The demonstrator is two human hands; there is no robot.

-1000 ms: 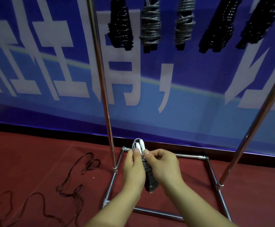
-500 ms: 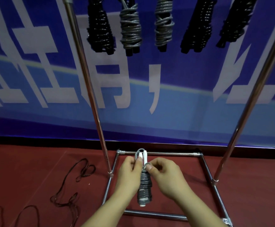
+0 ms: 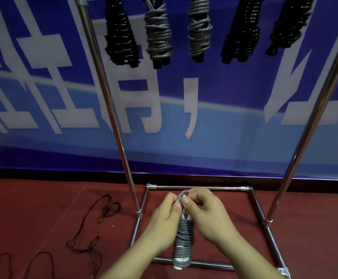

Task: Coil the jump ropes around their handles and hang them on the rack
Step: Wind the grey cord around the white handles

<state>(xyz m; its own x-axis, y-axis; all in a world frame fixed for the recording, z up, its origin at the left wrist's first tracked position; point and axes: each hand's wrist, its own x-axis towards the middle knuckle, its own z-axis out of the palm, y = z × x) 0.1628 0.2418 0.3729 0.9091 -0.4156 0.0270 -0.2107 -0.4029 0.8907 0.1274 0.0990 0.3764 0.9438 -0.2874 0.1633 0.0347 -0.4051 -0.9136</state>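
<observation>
Both hands pinch the grey jump rope's top loop: our left hand (image 3: 164,216) and right hand (image 3: 206,214) hold the coiled jump rope (image 3: 183,242) upright, low over the rack (image 3: 111,121) base. Five coiled ropes (image 3: 158,33) hang above; a loose dark rope (image 3: 87,234) lies on the red floor (image 3: 33,214).

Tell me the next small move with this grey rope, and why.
Probably tuck the small grey loop tight, then lift the bundle to the rack. The grey jump rope is already coiled down its white handles, and the left hand and right hand pinch only that loop at the top. Five coiled ropes already hang above.
</observation>
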